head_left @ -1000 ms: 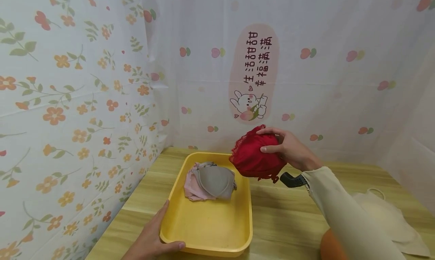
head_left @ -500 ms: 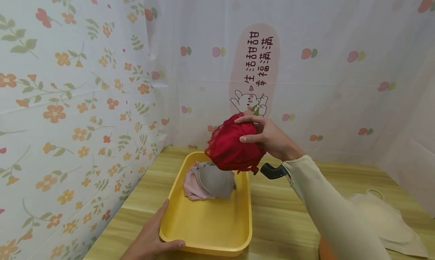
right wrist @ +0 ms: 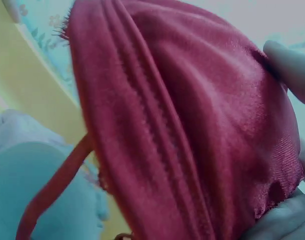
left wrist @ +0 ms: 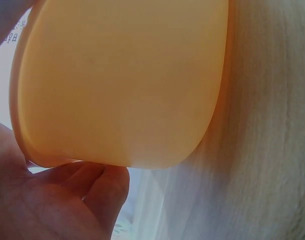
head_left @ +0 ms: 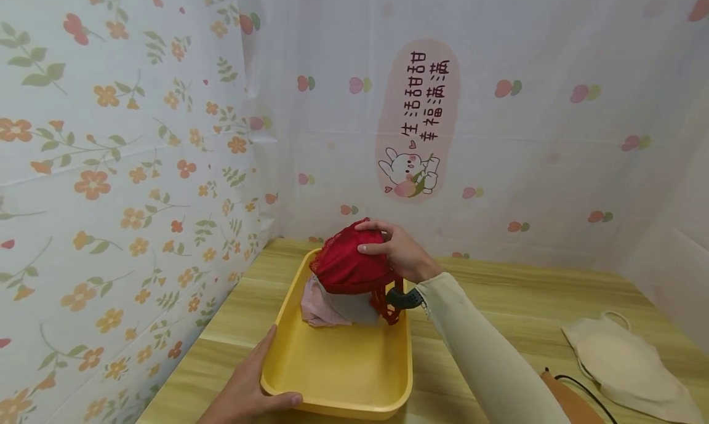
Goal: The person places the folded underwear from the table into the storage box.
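Note:
My right hand [head_left: 400,250] grips a folded red bra [head_left: 350,259] with lace trim, thumb and fingers on its cup. It is held over the far end of a yellow plastic tub [head_left: 338,368], with its straps dangling toward the right wall. Beneath it in the tub lie a grey bra [head_left: 357,307], partly covered from view, and a pink cloth garment [head_left: 317,307]. At the tub's near left corner, my left hand [head_left: 248,382] holds the rim, thumb along the front edge. The left wrist view shows its fingers [left wrist: 110,192] against the outer wall.
A beige bra-like garment [head_left: 626,362] lies on the wooden table [head_left: 493,325] at the right. Nearer, an orange-brown object [head_left: 570,399] and a black cable [head_left: 592,394] show beside the right sleeve. Patterned curtains [head_left: 321,104] enclose the left and back.
My right hand has carried the red bra leftward from beyond the tub's right edge, then down over the grey bra. The left hand stays at the tub's corner.

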{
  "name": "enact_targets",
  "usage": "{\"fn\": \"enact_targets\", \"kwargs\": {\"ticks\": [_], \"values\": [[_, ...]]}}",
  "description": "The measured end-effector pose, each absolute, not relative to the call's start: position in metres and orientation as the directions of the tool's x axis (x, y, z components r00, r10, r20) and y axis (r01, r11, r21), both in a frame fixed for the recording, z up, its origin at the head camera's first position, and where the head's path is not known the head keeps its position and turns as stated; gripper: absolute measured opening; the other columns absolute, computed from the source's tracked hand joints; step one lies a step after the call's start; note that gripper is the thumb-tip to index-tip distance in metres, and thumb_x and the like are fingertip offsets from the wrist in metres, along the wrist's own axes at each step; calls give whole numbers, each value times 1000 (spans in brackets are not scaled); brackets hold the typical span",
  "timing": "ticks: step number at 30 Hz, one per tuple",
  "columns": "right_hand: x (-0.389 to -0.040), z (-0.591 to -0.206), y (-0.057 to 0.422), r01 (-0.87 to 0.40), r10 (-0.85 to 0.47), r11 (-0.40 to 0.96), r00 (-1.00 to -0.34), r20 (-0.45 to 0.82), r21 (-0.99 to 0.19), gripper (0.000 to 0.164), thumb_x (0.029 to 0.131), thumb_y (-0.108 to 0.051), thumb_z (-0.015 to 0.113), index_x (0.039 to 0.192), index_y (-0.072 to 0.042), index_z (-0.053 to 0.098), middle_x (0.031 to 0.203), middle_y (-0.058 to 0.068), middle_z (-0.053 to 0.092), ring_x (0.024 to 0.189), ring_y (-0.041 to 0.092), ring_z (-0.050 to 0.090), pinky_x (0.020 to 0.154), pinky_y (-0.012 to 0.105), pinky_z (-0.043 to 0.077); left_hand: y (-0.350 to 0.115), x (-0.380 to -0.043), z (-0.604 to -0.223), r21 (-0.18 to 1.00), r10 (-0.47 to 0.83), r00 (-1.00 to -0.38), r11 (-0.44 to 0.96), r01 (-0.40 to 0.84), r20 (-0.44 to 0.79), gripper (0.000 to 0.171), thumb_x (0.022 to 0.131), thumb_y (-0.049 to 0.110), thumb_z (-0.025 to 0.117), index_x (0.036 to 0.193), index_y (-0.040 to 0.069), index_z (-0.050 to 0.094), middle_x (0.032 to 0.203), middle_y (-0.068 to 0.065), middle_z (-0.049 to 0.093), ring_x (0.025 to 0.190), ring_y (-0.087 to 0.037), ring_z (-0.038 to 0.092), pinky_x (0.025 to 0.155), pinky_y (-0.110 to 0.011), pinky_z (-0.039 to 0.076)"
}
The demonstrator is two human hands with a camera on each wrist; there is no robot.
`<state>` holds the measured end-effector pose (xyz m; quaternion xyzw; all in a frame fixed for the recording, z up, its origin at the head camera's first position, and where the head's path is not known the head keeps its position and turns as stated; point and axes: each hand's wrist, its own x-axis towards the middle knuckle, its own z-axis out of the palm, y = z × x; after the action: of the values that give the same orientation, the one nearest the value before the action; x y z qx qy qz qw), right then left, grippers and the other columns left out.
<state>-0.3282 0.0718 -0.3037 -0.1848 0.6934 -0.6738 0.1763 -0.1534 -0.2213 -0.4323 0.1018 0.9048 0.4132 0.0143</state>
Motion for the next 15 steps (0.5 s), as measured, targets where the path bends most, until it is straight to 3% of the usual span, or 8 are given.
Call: {"fn": "enact_targets", "kwargs": {"ticks": [4,10,13,15], "values": [[-337,-324,62,22,-438,-8,-899,-16,-1000,48,96,-7,63,142,-14,51,150,10,42,124,30,52,96,41,57,-221,-154,-432,755,193,-980,634,167,54,118,76,40,85,161,3,12,162,-25,31,143,-38,40,110,-47,42],[-347,-355,53,71,-347,-27,-936,-57,-997,49,95,1,58,142,-7,50,149,12,41,120,27,51,84,25,55,-221,-152,-433,753,190,-981,639,159,46,119,75,40,86,161,3,13,162,-26,31,143,-37,41,110,-41,42],[-350,-367,48,45,-317,48,-947,-58,-998,49,92,5,61,139,-6,52,148,14,43,120,27,48,83,21,51,-220,-152,-433,751,190,-980,639,163,52,119,75,40,86,161,3,13,162,-25,31,143,-37,40,111,-41,41],[-350,-373,44,1,-293,149,-955,-45,-989,49,89,5,66,136,-6,55,145,16,46,115,29,48,75,24,47,-220,-152,-433,750,188,-981,640,166,57,119,75,40,86,161,4,13,162,-25,31,144,-37,40,111,-42,41]]}}
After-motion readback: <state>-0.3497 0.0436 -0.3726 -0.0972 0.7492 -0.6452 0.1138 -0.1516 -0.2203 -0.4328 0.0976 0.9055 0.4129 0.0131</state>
